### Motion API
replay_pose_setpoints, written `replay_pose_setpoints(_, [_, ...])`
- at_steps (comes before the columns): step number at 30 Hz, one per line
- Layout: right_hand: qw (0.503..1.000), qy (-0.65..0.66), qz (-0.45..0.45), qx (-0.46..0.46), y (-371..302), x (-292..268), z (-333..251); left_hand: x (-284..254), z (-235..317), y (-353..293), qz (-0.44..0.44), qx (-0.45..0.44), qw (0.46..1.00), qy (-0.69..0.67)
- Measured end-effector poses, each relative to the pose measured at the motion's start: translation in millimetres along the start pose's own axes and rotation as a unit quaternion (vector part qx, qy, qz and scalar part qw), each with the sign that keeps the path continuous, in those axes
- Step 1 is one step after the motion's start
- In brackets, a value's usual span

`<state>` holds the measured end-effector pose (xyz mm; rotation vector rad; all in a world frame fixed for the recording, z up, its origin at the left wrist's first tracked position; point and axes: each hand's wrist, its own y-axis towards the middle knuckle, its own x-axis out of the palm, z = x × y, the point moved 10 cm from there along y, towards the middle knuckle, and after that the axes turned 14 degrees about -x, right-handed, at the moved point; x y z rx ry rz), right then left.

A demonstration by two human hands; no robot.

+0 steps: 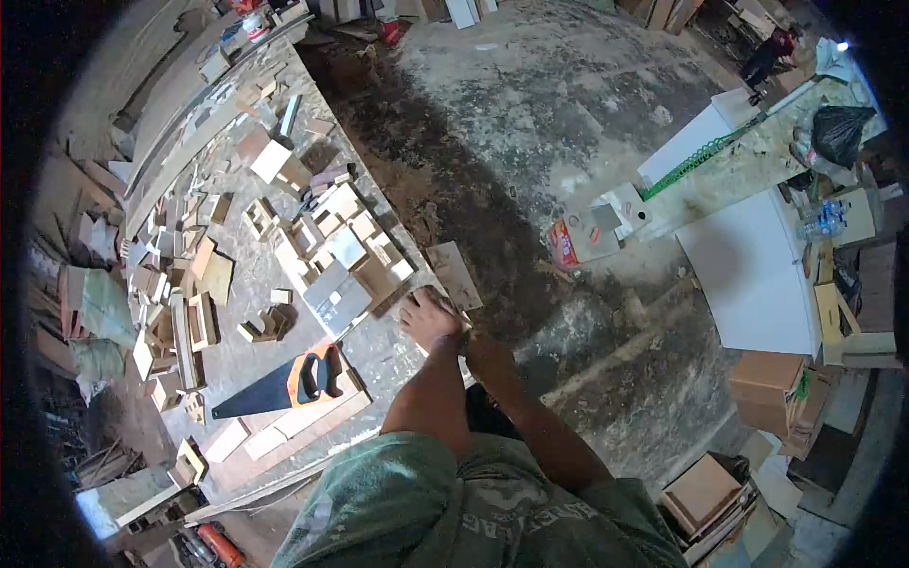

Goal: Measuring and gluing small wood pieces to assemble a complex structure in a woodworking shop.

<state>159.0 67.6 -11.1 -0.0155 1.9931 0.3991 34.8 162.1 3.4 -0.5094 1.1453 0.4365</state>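
At the right edge of the workbench (383, 341), my left hand (431, 319) bears down with its fingers bent. Whatever lies under them is mostly hidden. Close beside it, just past the edge, my right hand (490, 363) is closed; its fingers and anything in them cannot be made out. A thin, flat board (454, 275) shows beyond my left hand. A cluster of small open wooden boxes (327, 241) stands ahead on the bench, with a grey rectangular piece (338, 299) on its near end. Left of my forearms lies a handsaw (284, 385) with an orange and black handle.
Wood offcuts (180, 275) litter the bench's left side. Pale strips (275, 437) lie under and near the saw. Across the floor, a white panel (753, 270) leans by a second table, with a cardboard box (772, 390) below. A person (769, 59) is at the far right.
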Motion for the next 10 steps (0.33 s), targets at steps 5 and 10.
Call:
replay_pose_setpoints(5, [0.981,0.154,-0.115,0.01,0.6,-38.5,-48.3,-5.4,-33.3,16.1,0.06,-0.015,0.998,0.016])
replay_pose_setpoints(10, [0.958,-0.049,-0.277,0.046,-49.5,-18.1,-34.6,-0.1,-19.6,12.5,0.008,-0.015,1.0,0.017])
